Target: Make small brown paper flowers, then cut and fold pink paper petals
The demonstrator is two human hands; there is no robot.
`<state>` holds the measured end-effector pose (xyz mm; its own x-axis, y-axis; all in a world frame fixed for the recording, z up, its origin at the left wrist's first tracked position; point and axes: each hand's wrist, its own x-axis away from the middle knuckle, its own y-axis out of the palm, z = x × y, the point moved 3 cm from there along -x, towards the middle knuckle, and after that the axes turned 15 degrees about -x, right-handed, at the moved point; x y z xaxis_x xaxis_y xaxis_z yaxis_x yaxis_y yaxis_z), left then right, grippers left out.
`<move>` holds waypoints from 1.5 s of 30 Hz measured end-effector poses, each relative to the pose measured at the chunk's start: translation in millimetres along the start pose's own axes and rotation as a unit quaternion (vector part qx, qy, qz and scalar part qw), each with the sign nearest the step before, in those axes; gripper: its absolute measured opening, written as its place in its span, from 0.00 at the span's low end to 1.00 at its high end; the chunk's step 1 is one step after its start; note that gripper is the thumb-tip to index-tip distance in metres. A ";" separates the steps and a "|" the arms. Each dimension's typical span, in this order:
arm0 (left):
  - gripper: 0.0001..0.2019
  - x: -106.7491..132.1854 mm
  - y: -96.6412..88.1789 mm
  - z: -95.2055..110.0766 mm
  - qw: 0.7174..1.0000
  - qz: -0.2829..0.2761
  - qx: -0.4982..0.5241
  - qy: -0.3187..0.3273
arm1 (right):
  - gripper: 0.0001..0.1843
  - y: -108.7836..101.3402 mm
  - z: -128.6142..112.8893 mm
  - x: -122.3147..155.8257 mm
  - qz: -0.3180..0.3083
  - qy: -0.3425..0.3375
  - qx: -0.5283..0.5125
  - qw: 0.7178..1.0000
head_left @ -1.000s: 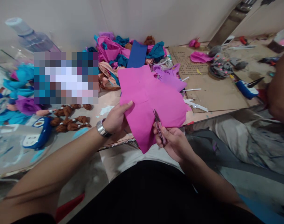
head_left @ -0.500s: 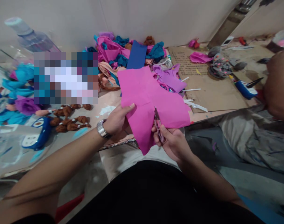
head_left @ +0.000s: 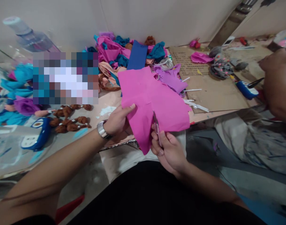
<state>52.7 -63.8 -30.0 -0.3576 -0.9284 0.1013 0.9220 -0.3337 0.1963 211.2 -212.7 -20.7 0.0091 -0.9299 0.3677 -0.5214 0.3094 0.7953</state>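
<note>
A magenta fabric sheet [head_left: 152, 100] hangs over the table's front edge. My left hand [head_left: 118, 120], with a metal watch at the wrist, pinches the sheet's left edge. My right hand [head_left: 170, 150] is closed around small scissors [head_left: 156, 126], whose blades bite into the fabric's lower middle along a crease.
A heap of pink, teal and blue fabric scraps [head_left: 126, 53] lies behind the sheet. Brown braided pieces [head_left: 72, 120] and a blue glue gun [head_left: 36, 136] sit at left. Cardboard [head_left: 211, 84] covers the table at right. Another person's arm [head_left: 278, 84] reaches in at the right edge.
My right hand has shifted slightly left and down with the scissors. The fabric's right flap has dropped a little. The other person's arm has moved.
</note>
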 end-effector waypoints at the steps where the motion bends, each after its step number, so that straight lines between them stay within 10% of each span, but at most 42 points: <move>1: 0.18 -0.1 0.2 0.0 1.000 -0.001 0.002 0.001 | 0.25 1.3 2.4 1.7 -0.003 -0.003 -0.008 1.000; 19: 0.16 3.2 3.3 3.5 0.999 0.032 -0.007 -0.016 | 0.22 19.8 15.8 22.6 -0.044 0.040 -0.051 0.997; 28: 0.18 -0.1 -1.6 0.7 1.000 0.027 -0.002 -0.005 | 0.18 10.4 30.4 42.4 -0.221 0.100 0.044 0.969; 37: 0.19 1.7 0.5 -0.1 0.999 0.008 0.002 -0.035 | 0.25 1.7 -3.9 6.9 -0.119 -0.058 0.221 0.966; 45: 0.18 2.0 4.1 3.0 0.998 0.032 0.034 -0.033 | 0.20 -17.8 -38.6 -1.1 -0.041 -0.311 0.473 0.823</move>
<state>55.4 -66.6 -26.1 -0.3092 -0.9339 0.1795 0.9320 -0.2600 0.2524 253.5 -209.5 -16.6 -0.2077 -0.9531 -0.2201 -0.9748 0.2205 -0.0350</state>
